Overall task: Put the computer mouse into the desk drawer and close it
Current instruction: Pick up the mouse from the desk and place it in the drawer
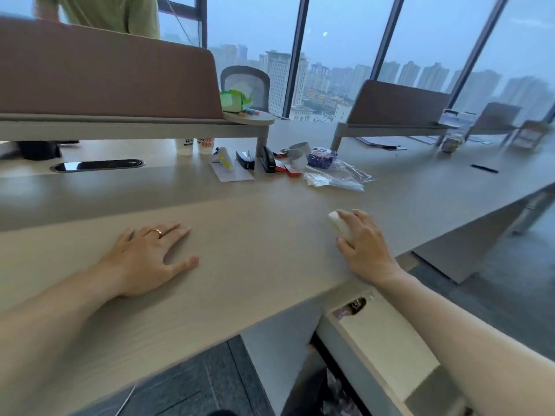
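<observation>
A long pale wooden desk [240,223] is running along a wall of tall windows looking out on grey city towers. At the far left a brown divider panel [105,70] is standing across the desk, and a person in a green top [114,12] is showing behind it. Below the panel a dark oval cable slot [97,165] is sitting in the desk surface.

The left hand [144,259] is lying flat and open on the wood, palm down, fingers spread, holding nothing; a ring [157,232] is showing on one finger.

Further back, two paper cups [195,145] are standing side by side, and just right of them a black stapler [267,159], some small red boxes [289,169] and a crumpled clear plastic bag [336,175] are lying close together (the smaller bits among them are too blurred to name).

The right hand [365,244] is resting over the white computer mouse [338,222], fingers curved on top and thumb against its near side, the mouse sitting on the desk near the right edge. Below that edge the desk drawer [387,346] is standing pulled open, the right forearm crossing above it.
</observation>
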Tool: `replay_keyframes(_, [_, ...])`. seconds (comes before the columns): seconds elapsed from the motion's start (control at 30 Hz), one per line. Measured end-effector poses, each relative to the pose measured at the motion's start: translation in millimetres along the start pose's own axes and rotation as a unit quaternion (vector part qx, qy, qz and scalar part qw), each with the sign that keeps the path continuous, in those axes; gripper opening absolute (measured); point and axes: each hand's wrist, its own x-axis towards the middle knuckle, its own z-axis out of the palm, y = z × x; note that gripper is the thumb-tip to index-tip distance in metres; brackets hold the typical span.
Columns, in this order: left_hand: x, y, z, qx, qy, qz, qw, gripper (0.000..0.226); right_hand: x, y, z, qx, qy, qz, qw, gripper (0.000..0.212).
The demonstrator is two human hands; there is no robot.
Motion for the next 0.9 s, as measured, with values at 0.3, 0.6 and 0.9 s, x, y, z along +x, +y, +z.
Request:
replay_keyframes(0.3, [1, 147, 2, -0.075, 0.013, 0.206, 0.976, 0.092, -127, 123, -78, 0.026, 0.092, 0.166, 0.981, 0.048])
replay_keyframes(0.6, [-9, 283, 91, -0.113, -0.034, 0.342, 0.932, 0.08, -160, 151, -45, 0.079, 0.044, 0.211, 0.973, 0.05])
replay_keyframes(0.9, [32, 281, 150, -0.081, -0.042, 0.252, 0.963, 0.099, -137, 176, 0, 0.094, -0.041, 0.241, 0.965, 0.075])
